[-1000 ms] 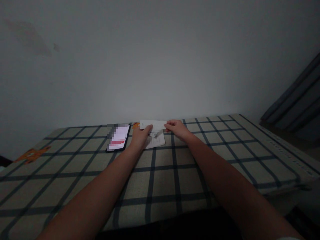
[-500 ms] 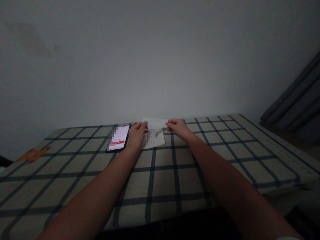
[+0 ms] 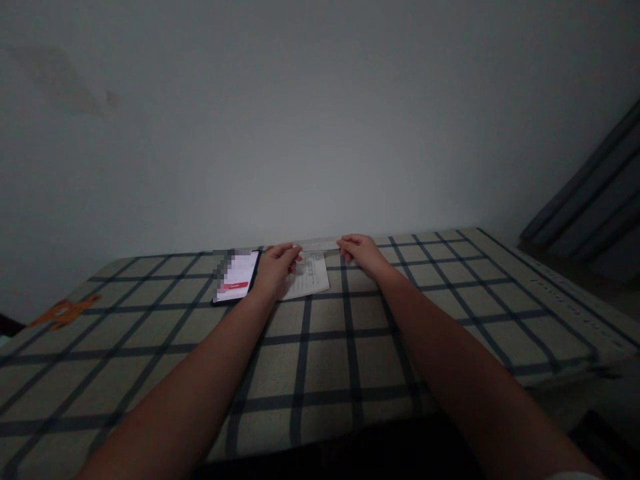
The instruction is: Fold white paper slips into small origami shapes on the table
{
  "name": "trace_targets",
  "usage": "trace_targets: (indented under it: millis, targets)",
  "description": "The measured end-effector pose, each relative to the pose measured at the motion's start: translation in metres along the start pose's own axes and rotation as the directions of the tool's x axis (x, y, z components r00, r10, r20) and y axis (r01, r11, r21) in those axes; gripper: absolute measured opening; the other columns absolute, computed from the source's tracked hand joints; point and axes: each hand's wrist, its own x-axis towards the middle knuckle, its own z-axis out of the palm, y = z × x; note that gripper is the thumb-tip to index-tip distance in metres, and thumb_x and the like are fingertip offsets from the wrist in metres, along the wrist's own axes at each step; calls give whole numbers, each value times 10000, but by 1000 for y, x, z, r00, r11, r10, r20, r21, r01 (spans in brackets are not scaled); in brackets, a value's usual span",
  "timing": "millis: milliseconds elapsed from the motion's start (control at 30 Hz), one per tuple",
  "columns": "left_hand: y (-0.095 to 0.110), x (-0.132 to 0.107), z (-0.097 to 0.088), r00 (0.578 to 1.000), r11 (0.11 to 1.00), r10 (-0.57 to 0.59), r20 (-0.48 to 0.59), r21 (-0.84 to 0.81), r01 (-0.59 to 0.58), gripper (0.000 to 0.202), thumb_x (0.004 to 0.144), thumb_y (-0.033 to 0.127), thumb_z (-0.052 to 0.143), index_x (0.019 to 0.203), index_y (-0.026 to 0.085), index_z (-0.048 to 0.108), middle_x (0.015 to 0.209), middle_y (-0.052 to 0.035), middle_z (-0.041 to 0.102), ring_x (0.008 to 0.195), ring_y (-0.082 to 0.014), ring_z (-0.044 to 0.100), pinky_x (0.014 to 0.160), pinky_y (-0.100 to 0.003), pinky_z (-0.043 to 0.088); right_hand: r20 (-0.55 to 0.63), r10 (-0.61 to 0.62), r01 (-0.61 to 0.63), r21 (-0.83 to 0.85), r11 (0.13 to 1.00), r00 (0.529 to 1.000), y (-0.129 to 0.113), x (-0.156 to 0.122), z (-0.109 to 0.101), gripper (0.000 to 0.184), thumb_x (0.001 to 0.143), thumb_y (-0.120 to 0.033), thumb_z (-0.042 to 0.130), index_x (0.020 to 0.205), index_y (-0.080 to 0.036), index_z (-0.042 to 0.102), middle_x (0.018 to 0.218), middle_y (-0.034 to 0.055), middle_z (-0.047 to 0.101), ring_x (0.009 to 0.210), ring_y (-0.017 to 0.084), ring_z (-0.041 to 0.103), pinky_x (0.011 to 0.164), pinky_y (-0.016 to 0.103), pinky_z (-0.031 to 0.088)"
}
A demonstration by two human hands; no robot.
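Grip: left hand pinches the left end of the folded paper strip, right hand pinches its right end, mid frame. The strip hangs just above a printed sheet lying on the checked cloth. Lit phone just left of the left hand.

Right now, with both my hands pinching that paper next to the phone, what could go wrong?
The left hand and right hand pinch the paper by its thin far edge, so pulling apart might tear it. The left hand lies close beside the lit phone; a sideways move could nudge it. The checked cloth may bunch under the paper if it drags.
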Motion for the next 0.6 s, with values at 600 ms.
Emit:
trace_targets:
  millis: [600]
  targets:
    - [3, 1, -2, 993, 995, -61, 105, 89, 52, 323, 625, 288, 670, 914, 145, 656, 887, -84, 656, 581, -90, 561, 468, -190, 430, 34, 120, -125, 250, 960, 992, -2, 0, 0, 122, 717, -115, 533, 830, -161, 528, 817, 41, 639, 626, 108, 642, 602, 226, 519]
